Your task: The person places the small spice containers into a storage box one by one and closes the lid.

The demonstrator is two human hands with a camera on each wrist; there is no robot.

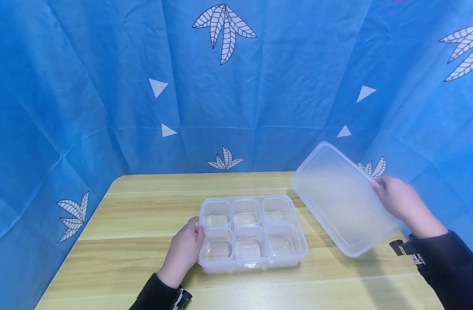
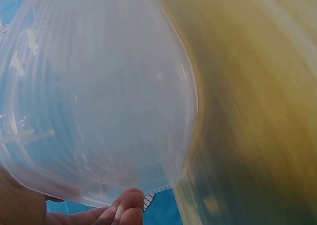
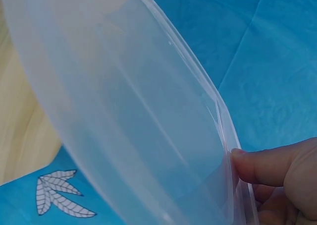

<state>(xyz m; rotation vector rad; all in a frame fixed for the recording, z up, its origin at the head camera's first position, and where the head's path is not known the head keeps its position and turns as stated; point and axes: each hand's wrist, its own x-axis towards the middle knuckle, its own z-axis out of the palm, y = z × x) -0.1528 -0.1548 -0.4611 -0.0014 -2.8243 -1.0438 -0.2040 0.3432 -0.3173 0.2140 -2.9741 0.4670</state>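
Observation:
A clear plastic storage box (image 1: 252, 263) with several small compartments sits upright on the table, with nothing visible inside. My left hand (image 1: 184, 249) grips its left end, thumb near the rim; in the left wrist view the fingers (image 2: 130, 205) lie against the box wall (image 2: 114, 86). Up to the right, my right hand (image 1: 401, 200) pinches the long edge of a translucent rectangular lid (image 1: 343, 202), held tilted and apart from the box. The right wrist view shows the thumb (image 3: 262, 165) pressing the rim of the lid (image 3: 124, 101); the other fingers are partly hidden behind it.
The wood-grain table (image 1: 135, 224) carries the box, and the lid casts a shadow on its right part. A blue cloth (image 1: 259, 86) with white leaf and triangle prints hangs behind the table and along both sides.

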